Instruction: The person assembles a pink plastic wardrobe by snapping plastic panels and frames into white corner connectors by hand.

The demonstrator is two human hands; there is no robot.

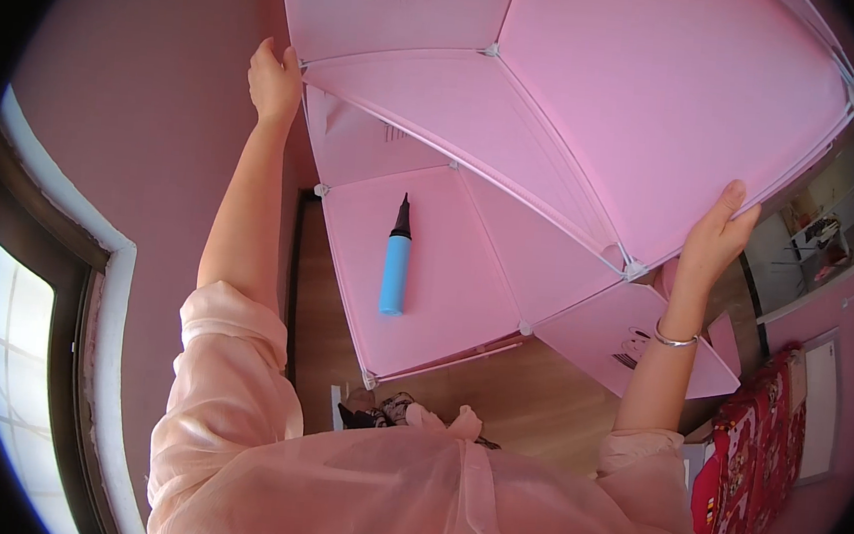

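Observation:
A pink panel cabinet (661, 95) with white corner connectors fills the upper middle. My left hand (275, 82) is at its left edge, thumb beside a corner connector (305, 64), fingers curled along the outer side. My right hand (718, 238) grips the right side near the front connector (632, 271), its thumb up against the pink panel and part of the fingers hidden. Between the two hands, a slanting panel (459, 119) crosses the opening. On the lower pink shelf (348, 251) lies a blue hand pump (395, 275) with a black nozzle.
A pink door panel with a printed face (671, 352) juts out at the lower right. A pink wall (167, 126) rises close on the left, with a bright window (10, 335) below. Red patterned fabric (753, 453) hangs at the right. Wooden floor (538, 386) shows beneath.

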